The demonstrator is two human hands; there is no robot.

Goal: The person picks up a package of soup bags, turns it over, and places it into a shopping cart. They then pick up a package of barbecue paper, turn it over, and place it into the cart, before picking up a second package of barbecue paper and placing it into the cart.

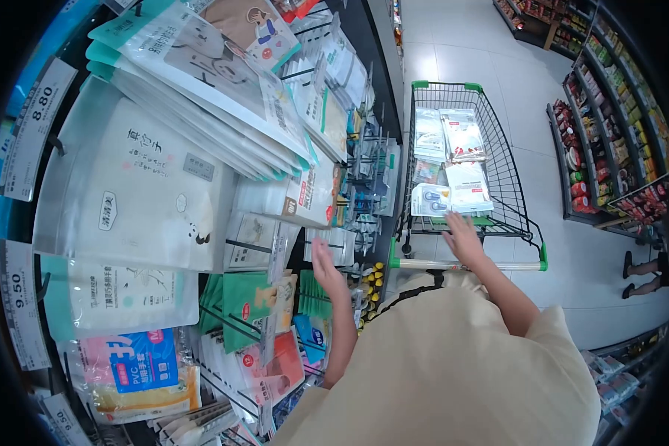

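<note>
My left hand (pixel 327 266) is raised beside the hanging rack, fingers stretched out and holding nothing. It overlaps a white boxed pack (pixel 339 247) on a hook in this view, with green packs (pixel 250 303) lower to its left. Over the near end of a black wire shopping cart (pixel 504 175), my right hand (pixel 464 239) reaches out with fingers apart and nothing in them. Its fingertips are right by a white pack with a red label (pixel 468 186) and a pack showing two round blue-rimmed items (pixel 430 199). Further packs (pixel 462 134) lie flat in the cart.
Large clear bags of white tissue-like goods (pixel 137 186) and teal-edged packs (pixel 193 82) hang close on the left. A PVC glove pack (pixel 145 364) is below them. The cart's handle (pixel 498 265) crosses before me. A person's legs (pixel 647 275) and stocked shelves (pixel 617 126) are at right.
</note>
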